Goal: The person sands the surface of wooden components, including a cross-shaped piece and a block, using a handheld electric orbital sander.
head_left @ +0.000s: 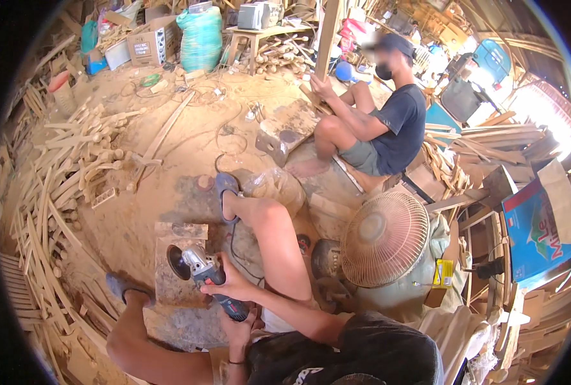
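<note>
Nearest the camera, the wearer's dark shirt (388,350) bears pale lettering, only partly in view. Just ahead of it, both hands grip an angle grinder (219,279): the right hand (234,283) has its fingers wrapped around the body just behind the metal head, while the left hand (237,326), above a dark wristband (235,363), is closed around the rear end, its fingers partly hidden. Small light print on the grinder's dark casing is too tiny to read. The tool is held between the wearer's bent legs, its round dark disc (178,262) at the left, over a worn wooden board (170,292) on the floor; whether disc and board touch cannot be told. A dark cable (233,247) runs beside the right leg, whose foot wears a blue-grey clog (225,187). To the right stands a fan (385,237) with a round wire guard, and near it a small yellow box (444,274) with dark print. Farther right, a blue carton (532,234) shows large white-and-red lettering beside a green peak-shaped graphic. Slender wooden pieces (83,167) are heaped along the left. Beyond, a masked co-worker (404,125) in a dark T-shirt sits low, arms raised in front. At the back are a brown cardboard carton (143,46) with dark printing, a teal sack (200,42) and a wooden surface (285,29) carrying a grey appliance (251,16).
</note>
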A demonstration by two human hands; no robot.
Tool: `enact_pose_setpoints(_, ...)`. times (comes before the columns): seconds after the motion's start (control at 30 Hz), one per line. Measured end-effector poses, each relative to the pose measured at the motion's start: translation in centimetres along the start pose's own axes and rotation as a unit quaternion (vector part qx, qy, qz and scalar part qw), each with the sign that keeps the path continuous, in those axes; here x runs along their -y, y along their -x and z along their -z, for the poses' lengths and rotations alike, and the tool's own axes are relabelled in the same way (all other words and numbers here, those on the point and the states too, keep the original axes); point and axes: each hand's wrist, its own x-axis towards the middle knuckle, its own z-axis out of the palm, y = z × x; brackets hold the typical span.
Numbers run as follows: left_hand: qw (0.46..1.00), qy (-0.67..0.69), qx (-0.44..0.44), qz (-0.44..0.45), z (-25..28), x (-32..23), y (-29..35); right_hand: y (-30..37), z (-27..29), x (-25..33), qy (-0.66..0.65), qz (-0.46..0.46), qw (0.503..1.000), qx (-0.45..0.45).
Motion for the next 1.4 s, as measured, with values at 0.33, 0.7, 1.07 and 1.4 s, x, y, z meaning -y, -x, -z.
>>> enact_pose_setpoints(0.33,0.998,-0.023,0.046,0.048,-1.8,5.1,-1.0,1.5,0.3,-5.9,0.131,0.053,0.986,-0.092)
enact_pose_setpoints(0.7,0.976,-0.179,-0.092,-0.087,3.1,15.3,-6.5,-7.2,0.8,12.9,0.079,0.295,0.951,-0.049)
enact_pose_setpoints(1.07,0.976,-0.106,0.041,-0.188,-0.9,-5.3,-7.6,-13.1,6.4,19.5,0.186,0.242,0.946,-0.106)
enact_pose_setpoints(1.4,0.982,0.047,-0.039,-0.177,-7.2,-11.7,-15.2,-13.8,2.8,12.2,0.215,0.162,0.952,-0.147)
